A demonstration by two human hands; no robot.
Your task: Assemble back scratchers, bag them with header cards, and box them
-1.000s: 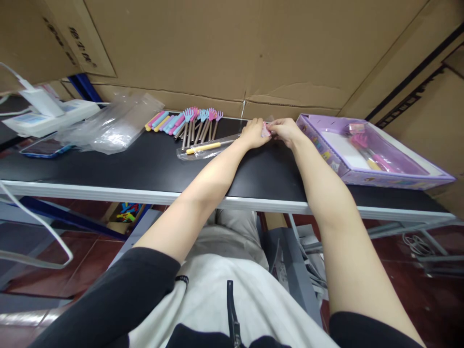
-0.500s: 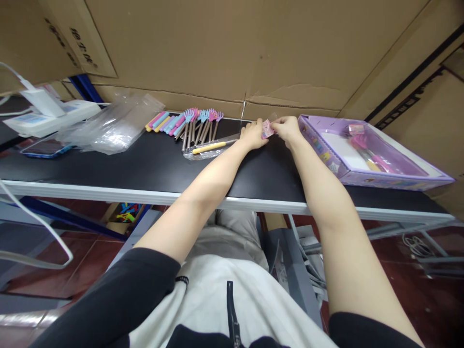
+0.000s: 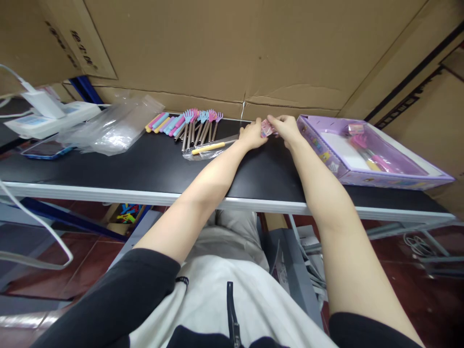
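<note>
A small pink printed card point(image 3: 267, 127) lies between my hands near the back of the black tabletop. My left hand point(image 3: 253, 134) is curled over the card's left side, thumb along its lower edge, and over the end of a clear plastic bag point(image 3: 188, 155). In that bag lies a back scratcher with a yellow handle point(image 3: 208, 148); its far end is hidden under my hand. My right hand point(image 3: 289, 128) pinches the card's right side between thumb and fingers. To the left lie several back scratchers point(image 3: 199, 126) with coloured claw heads and metal rods.
Coloured handles point(image 3: 166, 123) lie in a row beside flat clear bags point(image 3: 112, 133). A phone point(image 3: 47, 149) and a power strip point(image 3: 54, 118) are at far left. On the right stands an open purple box point(image 3: 384, 179) holding a packed scratcher. A cardboard wall point(image 3: 217, 53) closes the back.
My right hand has shifted slightly left, its thumb and fingers now further onto the pink card. My left hand stays nearly where it was.
</note>
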